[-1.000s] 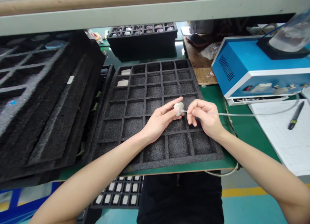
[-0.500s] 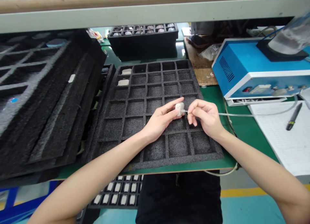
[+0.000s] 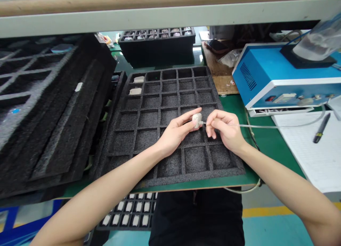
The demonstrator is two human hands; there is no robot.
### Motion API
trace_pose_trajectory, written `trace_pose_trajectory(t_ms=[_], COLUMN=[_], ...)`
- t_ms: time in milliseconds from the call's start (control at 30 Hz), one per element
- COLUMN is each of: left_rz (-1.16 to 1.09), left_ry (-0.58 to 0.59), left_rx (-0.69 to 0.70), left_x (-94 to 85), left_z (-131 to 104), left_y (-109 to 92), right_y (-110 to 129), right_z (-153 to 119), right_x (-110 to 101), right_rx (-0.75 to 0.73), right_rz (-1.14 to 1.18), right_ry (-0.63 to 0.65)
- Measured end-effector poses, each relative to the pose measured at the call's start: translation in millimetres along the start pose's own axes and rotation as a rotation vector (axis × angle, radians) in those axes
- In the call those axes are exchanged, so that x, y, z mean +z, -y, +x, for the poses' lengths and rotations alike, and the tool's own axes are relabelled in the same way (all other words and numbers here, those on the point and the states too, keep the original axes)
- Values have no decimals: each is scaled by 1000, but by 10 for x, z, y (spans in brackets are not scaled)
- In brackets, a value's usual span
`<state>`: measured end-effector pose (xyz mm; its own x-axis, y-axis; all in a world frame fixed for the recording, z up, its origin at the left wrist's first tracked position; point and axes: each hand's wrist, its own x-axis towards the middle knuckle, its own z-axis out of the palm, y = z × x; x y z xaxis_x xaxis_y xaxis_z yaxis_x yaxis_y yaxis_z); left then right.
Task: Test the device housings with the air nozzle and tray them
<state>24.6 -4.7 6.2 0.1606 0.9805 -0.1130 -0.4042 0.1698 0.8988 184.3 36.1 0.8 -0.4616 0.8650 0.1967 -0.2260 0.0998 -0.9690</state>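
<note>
A small off-white piece [image 3: 196, 120], shaped like a watch case, is pinched in my left hand [image 3: 178, 131] above the foam tray. My right hand [image 3: 223, 128] grips a thin clear tube [image 3: 266, 126] just to the right of it. The tube's pale tip meets the right side of the piece; whether it goes in I cannot tell. Beneath both hands lies a black foam tray [image 3: 149, 118] divided into square pockets. Two similar off-white pieces [image 3: 135, 91] sit in its far left pockets.
At the right stands a blue machine [image 3: 279, 63] from which the tube runs. In front of it lie paper [image 3: 298, 143] and a black pen [image 3: 322, 128]. Stacked foam trays [image 3: 61, 114] rise at the left. Below the table edge, a lower tray holds several off-white pieces [image 3: 136, 220].
Both hands keep their hold on the piece and the tube, almost unmoved. The view has shifted very slightly.
</note>
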Motion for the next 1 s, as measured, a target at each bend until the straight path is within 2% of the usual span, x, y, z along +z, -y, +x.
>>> trace_pose_trajectory(t_ms=[600, 1000], left_rz=[13, 57], left_ry=[-1, -66], left_rx=[-8, -48], left_x=[-7, 41], left_z=[6, -3], left_y=[1, -63], right_y=[8, 13], right_z=[9, 58], right_x=[2, 28], right_rx=[24, 66], right_rz=[-1, 59], right_ry=[2, 1])
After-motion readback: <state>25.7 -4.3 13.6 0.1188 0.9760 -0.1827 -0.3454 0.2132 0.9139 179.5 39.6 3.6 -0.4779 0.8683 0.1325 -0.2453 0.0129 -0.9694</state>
